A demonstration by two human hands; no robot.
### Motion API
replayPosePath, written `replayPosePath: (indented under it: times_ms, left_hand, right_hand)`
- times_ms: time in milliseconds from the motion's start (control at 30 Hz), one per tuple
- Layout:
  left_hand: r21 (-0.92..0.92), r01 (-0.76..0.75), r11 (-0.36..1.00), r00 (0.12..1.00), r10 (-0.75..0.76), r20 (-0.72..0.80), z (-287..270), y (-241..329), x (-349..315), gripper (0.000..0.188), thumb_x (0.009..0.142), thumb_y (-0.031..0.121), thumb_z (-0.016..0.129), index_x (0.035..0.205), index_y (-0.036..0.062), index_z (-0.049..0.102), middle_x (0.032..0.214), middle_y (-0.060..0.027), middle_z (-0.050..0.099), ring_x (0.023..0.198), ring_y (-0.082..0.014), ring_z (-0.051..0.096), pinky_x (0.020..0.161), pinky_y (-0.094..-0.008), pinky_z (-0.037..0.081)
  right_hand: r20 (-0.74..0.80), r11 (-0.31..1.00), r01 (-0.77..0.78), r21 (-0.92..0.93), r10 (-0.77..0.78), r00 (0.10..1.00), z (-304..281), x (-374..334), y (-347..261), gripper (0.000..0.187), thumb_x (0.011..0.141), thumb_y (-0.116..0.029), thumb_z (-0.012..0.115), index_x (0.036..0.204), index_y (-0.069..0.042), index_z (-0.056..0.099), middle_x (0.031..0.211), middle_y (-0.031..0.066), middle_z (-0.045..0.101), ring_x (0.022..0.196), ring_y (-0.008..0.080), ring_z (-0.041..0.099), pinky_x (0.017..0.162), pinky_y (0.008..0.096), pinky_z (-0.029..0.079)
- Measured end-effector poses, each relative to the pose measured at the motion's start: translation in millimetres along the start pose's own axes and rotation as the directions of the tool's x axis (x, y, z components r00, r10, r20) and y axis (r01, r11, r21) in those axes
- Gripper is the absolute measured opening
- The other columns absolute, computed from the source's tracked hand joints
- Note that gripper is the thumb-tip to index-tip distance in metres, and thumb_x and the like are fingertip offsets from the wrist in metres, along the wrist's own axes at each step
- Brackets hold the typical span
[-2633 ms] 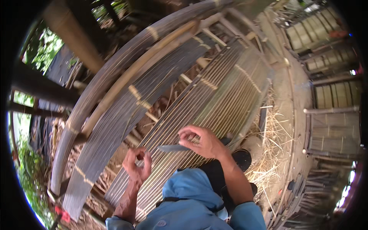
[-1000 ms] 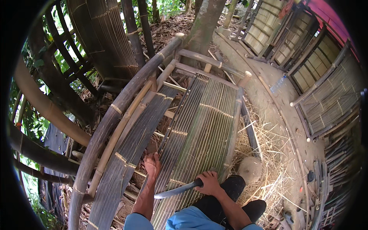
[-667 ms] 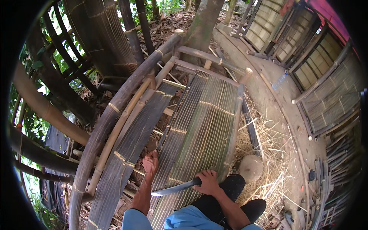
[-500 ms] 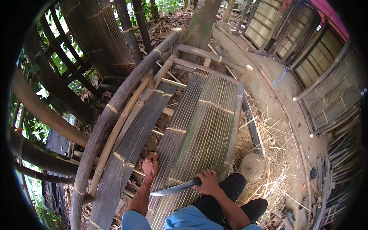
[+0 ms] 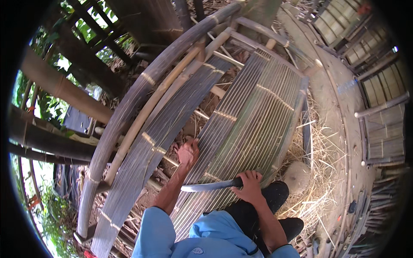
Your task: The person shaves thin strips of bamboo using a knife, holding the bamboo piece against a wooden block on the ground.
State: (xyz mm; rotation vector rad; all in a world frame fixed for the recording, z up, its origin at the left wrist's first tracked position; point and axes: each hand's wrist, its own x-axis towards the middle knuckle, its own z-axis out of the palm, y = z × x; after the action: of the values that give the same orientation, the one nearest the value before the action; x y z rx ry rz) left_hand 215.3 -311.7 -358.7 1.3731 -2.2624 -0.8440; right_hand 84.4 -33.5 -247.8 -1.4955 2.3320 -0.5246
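My right hand (image 5: 249, 185) is wrapped round the dark handle of a machete (image 5: 211, 186). Its blade points left, low over the near part of a split-bamboo slat panel (image 5: 254, 116). At that panel's left edge, my left hand (image 5: 188, 152) is closed, its curled fingers gripping the edge; the undersides of the fingers are hidden. Pale ties cross the slats in rows. Left of the gap lies a narrower grey bamboo strip panel (image 5: 172, 116), apart from the wider one.
A thick bamboo rail (image 5: 142, 86) curves along the left side of the frame. Straw (image 5: 322, 167) and a round block (image 5: 297, 177) lie by my knees on the right. Bamboo wall panels (image 5: 387, 90) stand farther right, above stacked poles (image 5: 378, 215).
The whole view has shifted, so the bench sits higher and farther right. The machete blade lies more level than before. Both hands keep their grip.
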Motion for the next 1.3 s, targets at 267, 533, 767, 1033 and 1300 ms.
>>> replayPosePath:
  times_ms: [267,533,767,1033,1300]
  left_hand:
    - [-0.065,0.024,0.998,0.995,-0.030,-0.091,-8,23,-2,0.030,0.098,0.033,0.055,0.089,0.0077,0.070,0.089,-0.0250,0.070,0.086,-0.0463,0.067,0.077,-0.0560,0.051]
    - [0.412,-0.379,0.829,0.878,0.463,-0.122,-79,7,24,0.019,0.081,0.017,0.068,0.092,0.0076,0.055,0.092,-0.0147,0.059,0.090,-0.0327,0.059,0.079,-0.0467,0.045]
    - [0.581,-0.322,0.748,0.939,0.330,0.096,-91,-34,30,0.050,0.079,0.013,0.068,0.125,0.0049,0.051,0.098,-0.0176,0.065,0.090,-0.0371,0.068,0.071,-0.0488,0.054]
    - [0.279,-0.474,0.835,0.880,0.461,0.113,-129,34,2,0.037,0.088,0.019,0.062,0.123,0.0067,0.058,0.111,-0.0218,0.063,0.085,-0.0413,0.066,0.073,-0.0517,0.055]
    - [-0.241,-0.329,0.913,0.846,0.398,0.355,-194,289,15,0.047,0.103,0.036,0.051,0.099,-0.0077,0.066,0.049,-0.0128,0.055,0.042,-0.0257,0.062,0.044,-0.0376,0.048]
  right_hand:
    - [0.044,0.989,0.109,-0.097,-0.106,0.993,-23,1,-1,0.047,0.071,-0.036,0.085,0.106,-0.011,0.065,0.104,0.0136,0.056,0.105,0.0336,0.051,0.099,0.0521,0.031]
    - [-0.161,0.983,-0.083,-0.163,0.057,0.985,-114,-62,3,0.043,0.074,-0.036,0.081,0.103,-0.007,0.066,0.099,0.0150,0.058,0.103,0.0362,0.053,0.096,0.0497,0.036]
    - [-0.380,0.928,-0.341,0.152,0.373,0.846,-136,-135,34,0.036,0.078,-0.028,0.080,0.100,-0.003,0.066,0.091,0.0159,0.060,0.089,0.0366,0.058,0.083,0.0461,0.045]
    - [-0.383,0.769,-0.404,0.495,0.611,0.693,-107,-188,64,0.036,0.090,-0.032,0.074,0.105,0.000,0.065,0.094,0.0138,0.063,0.087,0.0268,0.060,0.078,0.0383,0.047]
    - [-0.238,0.471,-0.361,0.805,0.813,0.531,-99,-225,75,0.039,0.101,-0.037,0.059,0.111,0.001,0.064,0.090,0.0087,0.062,0.084,0.0179,0.055,0.080,0.0350,0.046]
